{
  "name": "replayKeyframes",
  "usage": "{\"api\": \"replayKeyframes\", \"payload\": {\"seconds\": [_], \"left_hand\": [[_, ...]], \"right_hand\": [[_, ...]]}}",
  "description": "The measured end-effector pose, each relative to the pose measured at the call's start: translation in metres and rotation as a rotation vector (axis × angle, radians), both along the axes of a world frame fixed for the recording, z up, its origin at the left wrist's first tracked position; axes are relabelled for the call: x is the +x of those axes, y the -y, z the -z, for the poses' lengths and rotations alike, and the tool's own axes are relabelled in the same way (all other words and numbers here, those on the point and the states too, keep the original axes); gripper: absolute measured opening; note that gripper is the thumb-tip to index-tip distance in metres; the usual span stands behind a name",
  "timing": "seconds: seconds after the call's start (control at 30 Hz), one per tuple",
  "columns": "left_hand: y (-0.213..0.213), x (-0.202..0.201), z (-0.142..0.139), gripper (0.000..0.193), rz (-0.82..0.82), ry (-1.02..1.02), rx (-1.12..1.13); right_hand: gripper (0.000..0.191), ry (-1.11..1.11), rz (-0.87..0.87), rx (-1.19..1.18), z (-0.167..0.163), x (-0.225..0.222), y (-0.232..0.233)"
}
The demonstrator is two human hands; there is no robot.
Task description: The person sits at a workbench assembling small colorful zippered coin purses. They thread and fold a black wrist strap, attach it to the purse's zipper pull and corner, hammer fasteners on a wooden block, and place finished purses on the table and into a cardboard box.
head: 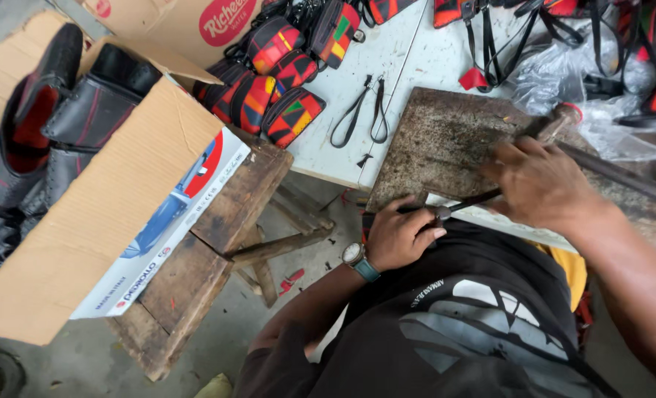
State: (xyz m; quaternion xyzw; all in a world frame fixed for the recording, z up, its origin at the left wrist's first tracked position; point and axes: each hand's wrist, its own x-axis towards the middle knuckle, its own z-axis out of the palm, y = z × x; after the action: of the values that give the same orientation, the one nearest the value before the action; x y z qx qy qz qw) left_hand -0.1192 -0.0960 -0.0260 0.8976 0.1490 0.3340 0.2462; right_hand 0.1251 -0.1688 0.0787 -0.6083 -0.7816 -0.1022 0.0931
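I see the left hand pinching one end of a thin black strap at the near edge of the scarred cutting board, and the right hand closed over the strap's other end, its grip partly blurred. My worry: a slip would drag fingers across the board (whether a blade is there, I cannot tell). A tan carton with a white, red-and-blue label sits left.

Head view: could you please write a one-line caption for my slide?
Two hands, left hand and right hand, hold a thin dark strap over a worn board.
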Motion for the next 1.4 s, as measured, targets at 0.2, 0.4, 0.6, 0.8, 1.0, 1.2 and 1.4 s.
{"api": "replayKeyframes", "payload": {"seconds": [0.2, 0.4, 0.6, 0.8, 1.0, 1.2, 1.4], "left_hand": [[-0.007, -0.006, 0.0, 0.022, 0.067, -0.115, -0.069], [-0.011, 0.009, -0.008, 0.023, 0.13, -0.138, -0.05], [-0.009, 0.005, -0.008, 0.024, 0.097, -0.162, -0.088], [-0.014, 0.011, -0.008, 0.025, 0.218, -0.002, 0.011], [-0.019, 0.007, 0.008, 0.028, -0.05, 0.106, -0.361], [-0.02, -0.003, 0.016, 0.02, -0.052, 0.254, -0.697], [-0.018, -0.017, 0.015, 0.016, 0.052, 0.478, -0.887]], "right_hand": [[0.022, 0.249, 0.218, -0.326, 0.005, 0.004, 0.005], [0.044, 0.117, 0.077, -0.112, 0.021, 0.003, -0.013], [0.027, 0.216, 0.227, -0.274, 0.018, 0.014, 0.015], [0.032, 0.236, -0.026, -0.037, -0.032, -0.05, -0.025], [0.063, -0.341, -0.098, 0.234, -0.04, -0.054, 0.028], [0.069, -0.743, -0.017, -0.146, 0.042, -0.067, 0.047], [0.047, -0.955, -0.078, 0.01, 0.078, -0.091, 0.032]]}}
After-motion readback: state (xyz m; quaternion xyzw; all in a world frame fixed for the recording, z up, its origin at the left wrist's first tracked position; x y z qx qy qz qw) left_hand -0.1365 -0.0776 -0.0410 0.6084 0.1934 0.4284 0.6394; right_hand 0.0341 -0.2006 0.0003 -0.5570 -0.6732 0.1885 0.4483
